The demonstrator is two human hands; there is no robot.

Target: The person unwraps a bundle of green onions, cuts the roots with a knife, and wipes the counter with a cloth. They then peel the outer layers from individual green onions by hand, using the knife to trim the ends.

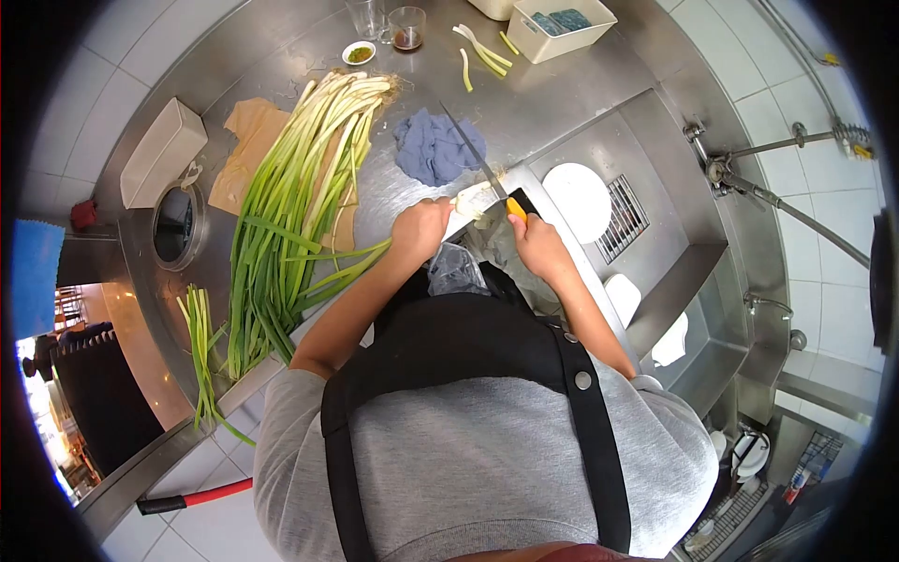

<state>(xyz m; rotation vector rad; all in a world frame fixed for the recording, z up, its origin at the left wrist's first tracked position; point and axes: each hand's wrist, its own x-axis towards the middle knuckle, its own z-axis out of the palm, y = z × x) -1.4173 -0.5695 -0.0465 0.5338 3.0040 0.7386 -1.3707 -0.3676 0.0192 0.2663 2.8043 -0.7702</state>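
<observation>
My right hand (541, 245) is closed around the yellow handle of a long knife (482, 167), whose blade slants up and to the left over the counter. Bunched in my closed left hand (420, 228) are green onions (471, 199). Their white root ends stick out toward the blade near the handle, and their green tops trail off to the left below my wrist. A crumpled blue cloth (433, 147) lies just beyond, partly under the blade. Below my hands hangs a clear plastic bag (455, 270) at the counter edge.
A big pile of green onions (298, 206) covers the left counter, with a smaller bunch (198, 342) at the front edge. A sink (646, 140) with a white plate (576, 203) stands right. Farther back are glasses (406, 28), a sauce dish (358, 53) and a beige bin (562, 33).
</observation>
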